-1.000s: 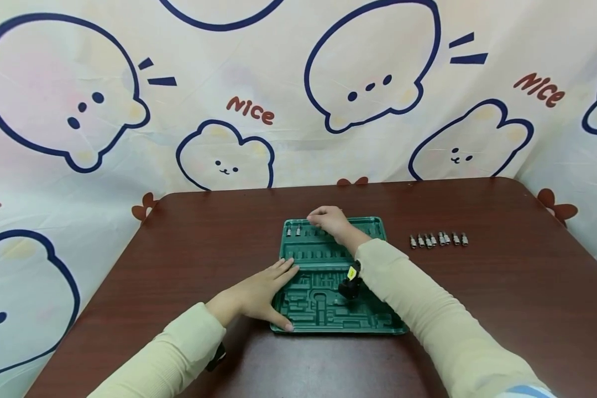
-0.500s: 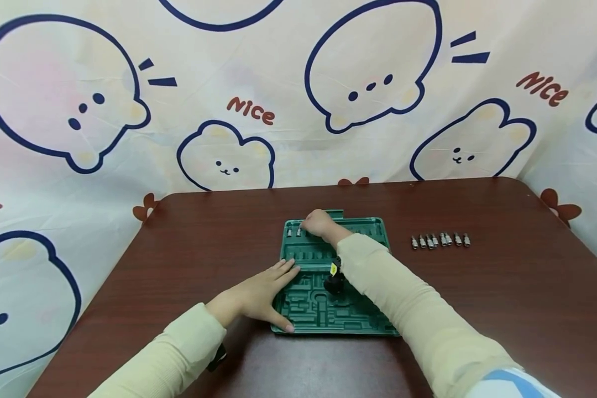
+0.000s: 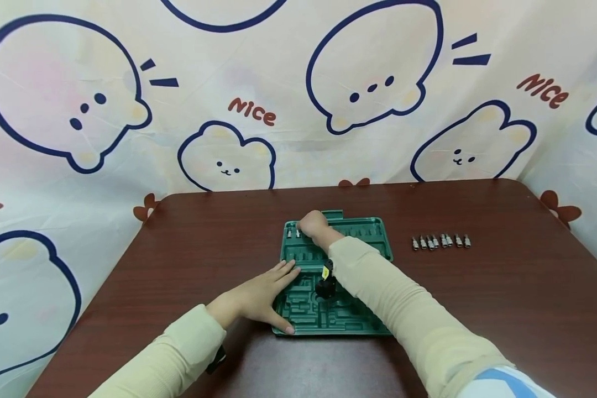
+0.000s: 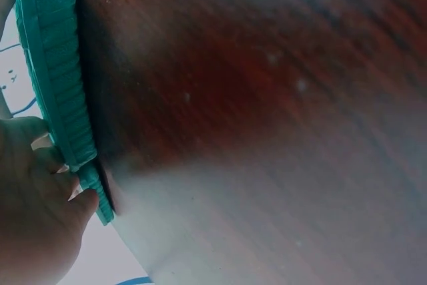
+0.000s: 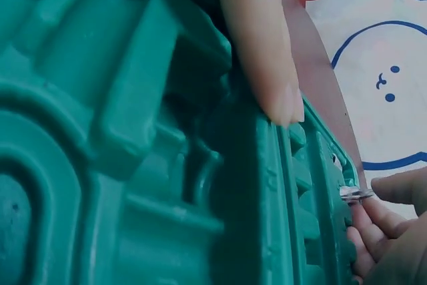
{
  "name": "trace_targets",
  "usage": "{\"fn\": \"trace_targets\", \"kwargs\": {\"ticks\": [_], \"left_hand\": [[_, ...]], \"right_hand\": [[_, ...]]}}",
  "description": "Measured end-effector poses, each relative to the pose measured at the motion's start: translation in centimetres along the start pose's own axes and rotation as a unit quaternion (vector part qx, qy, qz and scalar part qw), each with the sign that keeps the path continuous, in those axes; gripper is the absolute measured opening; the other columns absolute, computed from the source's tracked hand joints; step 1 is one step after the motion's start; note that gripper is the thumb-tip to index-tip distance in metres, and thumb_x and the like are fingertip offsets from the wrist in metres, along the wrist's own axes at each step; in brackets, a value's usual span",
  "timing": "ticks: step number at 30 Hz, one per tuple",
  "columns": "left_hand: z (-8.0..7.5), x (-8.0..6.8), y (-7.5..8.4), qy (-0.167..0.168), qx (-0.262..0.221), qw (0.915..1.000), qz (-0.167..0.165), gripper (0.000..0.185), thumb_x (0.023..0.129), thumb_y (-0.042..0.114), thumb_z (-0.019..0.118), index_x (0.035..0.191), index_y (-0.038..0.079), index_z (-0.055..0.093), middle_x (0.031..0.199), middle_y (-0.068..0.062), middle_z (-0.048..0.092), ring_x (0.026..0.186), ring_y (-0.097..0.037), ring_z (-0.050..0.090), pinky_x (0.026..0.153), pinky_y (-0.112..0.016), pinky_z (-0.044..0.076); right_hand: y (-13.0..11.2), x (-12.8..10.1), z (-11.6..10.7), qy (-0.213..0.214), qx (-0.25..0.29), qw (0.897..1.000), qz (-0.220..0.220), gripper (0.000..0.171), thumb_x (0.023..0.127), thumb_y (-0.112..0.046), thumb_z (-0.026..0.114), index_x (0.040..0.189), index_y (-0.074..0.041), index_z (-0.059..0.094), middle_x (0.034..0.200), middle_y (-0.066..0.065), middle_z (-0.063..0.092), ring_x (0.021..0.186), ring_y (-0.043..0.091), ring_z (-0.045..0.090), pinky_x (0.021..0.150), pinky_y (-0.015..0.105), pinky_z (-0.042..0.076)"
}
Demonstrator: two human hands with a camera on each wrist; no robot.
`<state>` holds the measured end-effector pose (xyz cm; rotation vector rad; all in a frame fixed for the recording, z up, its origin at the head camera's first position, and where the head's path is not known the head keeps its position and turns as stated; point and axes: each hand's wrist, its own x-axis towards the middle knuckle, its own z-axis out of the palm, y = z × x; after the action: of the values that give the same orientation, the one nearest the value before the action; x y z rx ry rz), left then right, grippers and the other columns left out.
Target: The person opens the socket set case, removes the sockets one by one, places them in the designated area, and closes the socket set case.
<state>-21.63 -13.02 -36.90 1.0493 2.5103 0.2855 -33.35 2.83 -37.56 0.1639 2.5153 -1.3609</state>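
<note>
A green moulded tool tray [image 3: 363, 228] lies on the dark red table [image 3: 477, 309]. My left hand [image 3: 262, 290] rests flat on the tray's left side, fingers straight, thumb at the near-left corner; in the left wrist view its fingertips [image 4: 47, 165] touch the tray edge [image 4: 57, 78]. My right hand [image 3: 312, 224] is at the left end of the tray's far row, beside two seated metal bits [image 3: 293, 233]. In the right wrist view its fingertips [image 5: 383, 221] pinch a small silver bit [image 5: 353, 193] over a slot in the tray [image 5: 133, 165].
Several loose metal bits [image 3: 440, 241] lie in a row on the table right of the tray. A black wrist camera [image 3: 325, 284] hangs under my right forearm over the tray. A cartoon-bear cloth [image 3: 219, 149] hangs behind the table's far edge.
My right hand and forearm have moved left along the tray's far row, up to the two seated bits. The left hand has stayed where it was.
</note>
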Motion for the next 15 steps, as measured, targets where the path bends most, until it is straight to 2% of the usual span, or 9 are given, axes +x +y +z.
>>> {"fn": "trace_targets", "kwargs": {"ticks": [2,5,8,10,15], "left_hand": [[-0.01,0.09,0.05,-0.001,0.0,1.0,0.001,0.11,0.059,0.068,0.059,0.14,0.012,0.01,0.144,-0.006,0.002,0.129,-0.022,-0.001,0.098,-0.043,0.019],[-0.07,0.06,0.09,-0.001,-0.001,1.0,-0.001,0.11,0.059,0.067,0.059,0.14,0.012,0.011,0.144,-0.005,0.002,0.129,-0.022,-0.001,0.098,-0.042,0.019],[-0.03,0.05,0.07,-0.002,-0.005,1.0,-0.001,0.109,0.059,0.067,0.059,0.14,0.013,0.011,0.144,-0.005,0.002,0.129,-0.022,-0.001,0.098,-0.043,0.019],[0.05,0.05,0.07,-0.002,-0.006,1.0,-0.002,0.109,0.059,0.068,0.059,0.14,0.013,0.01,0.144,-0.004,0.002,0.13,-0.022,-0.001,0.098,-0.043,0.02],[0.15,-0.01,-0.02,-0.001,-0.003,1.0,-0.007,0.111,0.058,0.07,0.057,0.14,0.015,0.009,0.144,-0.003,0.0,0.129,-0.021,-0.002,0.098,-0.043,0.02]], "right_hand": [[0.12,-0.11,-0.09,0.006,-0.005,1.0,-0.004,0.021,0.088,-0.02,0.051,0.09,-0.003,0.064,0.096,0.009,0.058,0.092,0.024,0.052,0.095,0.043,0.026],[0.27,-0.16,-0.06,0.012,0.008,1.0,-0.008,0.02,0.088,-0.021,0.051,0.086,-0.005,0.063,0.095,0.008,0.058,0.095,0.025,0.051,0.099,0.047,0.014],[0.55,-0.07,0.07,0.021,0.031,0.999,-0.004,0.018,0.088,-0.02,0.051,0.086,-0.005,0.061,0.093,0.007,0.058,0.093,0.025,0.051,0.099,0.047,0.012],[0.78,0.06,0.13,0.023,0.062,0.998,-0.002,0.018,0.088,-0.019,0.05,0.09,-0.004,0.061,0.098,0.009,0.057,0.091,0.025,0.05,0.097,0.045,0.021],[0.66,0.22,-0.39,0.015,0.154,0.988,-0.014,0.024,0.09,-0.015,0.047,0.105,0.0,0.057,0.116,0.012,0.05,0.104,0.026,0.045,0.084,0.039,0.038]]}}
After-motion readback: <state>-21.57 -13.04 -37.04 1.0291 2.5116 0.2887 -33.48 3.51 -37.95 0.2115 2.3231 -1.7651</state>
